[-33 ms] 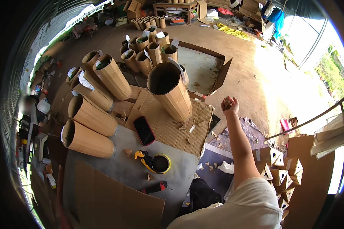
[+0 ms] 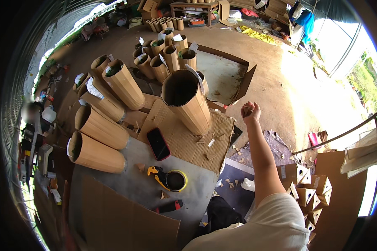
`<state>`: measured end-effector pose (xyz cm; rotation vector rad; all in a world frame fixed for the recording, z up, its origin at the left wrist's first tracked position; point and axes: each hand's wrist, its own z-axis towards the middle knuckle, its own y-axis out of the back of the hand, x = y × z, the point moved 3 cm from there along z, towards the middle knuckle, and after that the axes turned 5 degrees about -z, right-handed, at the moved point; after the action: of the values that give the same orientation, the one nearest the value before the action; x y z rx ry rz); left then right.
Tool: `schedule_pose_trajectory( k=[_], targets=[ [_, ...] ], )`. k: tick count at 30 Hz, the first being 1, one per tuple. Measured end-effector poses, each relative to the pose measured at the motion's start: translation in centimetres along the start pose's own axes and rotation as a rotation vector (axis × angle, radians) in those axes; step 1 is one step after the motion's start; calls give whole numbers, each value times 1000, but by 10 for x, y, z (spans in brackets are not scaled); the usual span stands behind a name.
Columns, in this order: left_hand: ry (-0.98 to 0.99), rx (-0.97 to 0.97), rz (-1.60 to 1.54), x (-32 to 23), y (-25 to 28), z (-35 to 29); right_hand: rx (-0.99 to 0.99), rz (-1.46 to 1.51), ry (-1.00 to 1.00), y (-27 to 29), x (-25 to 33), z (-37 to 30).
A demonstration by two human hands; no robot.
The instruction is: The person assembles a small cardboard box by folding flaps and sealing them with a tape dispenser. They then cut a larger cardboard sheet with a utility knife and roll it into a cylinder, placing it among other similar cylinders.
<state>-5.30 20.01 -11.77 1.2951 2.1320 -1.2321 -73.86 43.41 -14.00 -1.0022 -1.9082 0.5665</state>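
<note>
Clutching small cardboard scraps [image 2: 248, 109], right hand [image 2: 250, 112] raised just right of the tall cardboard tube [image 2: 188, 104].

1. Matt brown cardboard, smooth outside, forming the tall tube [image 2: 187, 102] and the leaning tubes [image 2: 97, 125] beside it.
2. Ribbed, rough corrugated board as the flat sheet [image 2: 188, 144] beneath.
3. Glossy black glass on the phone [image 2: 158, 143].
4. Shiny yellow-and-black plastic on the tape dispenser [image 2: 168, 178].
5. Dull grey, slightly gritty desk [image 2: 130, 184] top.
6. Soft pale cloth on the sleeve [image 2: 272, 226].
7. Dry cardboard scrap, matt, pinched in the right hand [image 2: 250, 111].
8. Dusty, rough earthen floor [image 2: 272, 75].
</note>
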Motion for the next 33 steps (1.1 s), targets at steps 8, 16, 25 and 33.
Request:
schedule_pose_trajectory(
  k=[8,16,25,33],
  targets=[
    [-119,-67,-192,5,41,-58,-37,-1297,1008,-123,-56,33],
    [37,-47,-523,11,109,-104,1139,-1436,823,39,-153,-262],
    [-4,-107,-482,19,97,-108,1908,-1679,1084,78,-343,-373],
    [220,-83,-440,89,107,-99,1323,-1661,206,-3,-354,-336]
  ],
)
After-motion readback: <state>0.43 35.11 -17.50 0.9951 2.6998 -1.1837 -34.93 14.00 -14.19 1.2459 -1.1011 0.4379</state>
